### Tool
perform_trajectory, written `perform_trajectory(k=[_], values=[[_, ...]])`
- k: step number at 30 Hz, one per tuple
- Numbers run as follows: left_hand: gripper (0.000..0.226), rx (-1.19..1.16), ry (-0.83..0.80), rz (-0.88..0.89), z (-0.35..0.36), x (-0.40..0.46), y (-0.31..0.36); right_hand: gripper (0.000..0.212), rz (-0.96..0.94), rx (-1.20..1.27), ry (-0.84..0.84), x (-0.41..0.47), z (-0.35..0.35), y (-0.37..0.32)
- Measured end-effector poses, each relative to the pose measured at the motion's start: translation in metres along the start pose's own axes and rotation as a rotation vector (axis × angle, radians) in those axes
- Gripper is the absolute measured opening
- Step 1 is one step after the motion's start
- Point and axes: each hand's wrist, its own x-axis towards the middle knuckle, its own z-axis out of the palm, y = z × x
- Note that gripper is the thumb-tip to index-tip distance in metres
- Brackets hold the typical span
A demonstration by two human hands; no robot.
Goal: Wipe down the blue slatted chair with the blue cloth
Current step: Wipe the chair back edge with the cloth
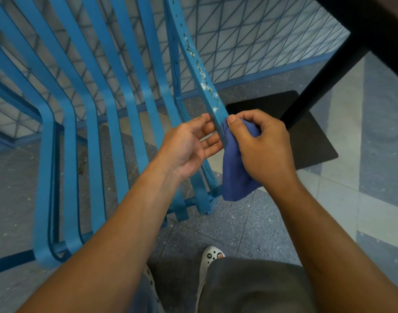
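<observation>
Gripping the blue cloth [237,170], the right hand [264,147] has its fingers curled round the bunched fabric, thumb pressed on top, holding it against the right side of the chair's outermost slat [194,62]. The loose end of the cloth hangs below the hand, beside the lower part of that slat. The left hand [189,146] is on the opposite side of the same slat, palm up, fingers relaxed and nearly straight, fingertips touching the slat; it holds nothing. White specks and dark squiggly marks show on the slat above the hands. The blue slatted chair [87,123] fills the left and centre of the view, standing on a speckled grey floor [238,227]. A black table leg [324,86] rises from a flat black base [306,136] to the right of the chair. A white perforated clog [208,265] and grey trousers [256,288] appear at the bottom.
</observation>
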Motion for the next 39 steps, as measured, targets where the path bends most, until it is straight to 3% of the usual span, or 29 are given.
perform_trajectory(k=[6,10,15,20,27,32,34,39], values=[[0.031,0.163,0.050,-0.035,-0.011,-0.012,0.004,0.009,0.003,0.008,-0.069,-0.026,0.001,-0.009],[0.037,0.299,0.067,-0.014,-0.017,-0.015,0.005,0.010,-0.025,-0.162,-0.164,-0.030,-0.013,-0.015],[0.033,0.406,0.133,0.038,-0.019,-0.010,0.011,0.008,-0.077,-0.176,-0.075,-0.036,-0.019,-0.023],[0.021,0.361,0.134,0.019,-0.022,-0.009,0.017,0.012,-0.089,-0.225,-0.113,-0.024,0.008,-0.020],[0.020,0.354,0.109,0.045,-0.024,-0.009,0.017,0.016,-0.042,-0.233,0.050,0.024,0.002,-0.025],[0.013,0.312,0.124,0.087,-0.024,-0.008,0.017,0.014,-0.128,-0.283,-0.140,-0.027,0.004,-0.031],[0.016,0.305,0.131,0.104,-0.023,-0.007,0.017,0.014,-0.170,-0.341,-0.138,-0.030,0.010,-0.028],[0.025,0.290,0.148,0.151,-0.024,-0.006,0.019,0.013,-0.070,-0.267,-0.099,0.022,0.017,-0.024]])
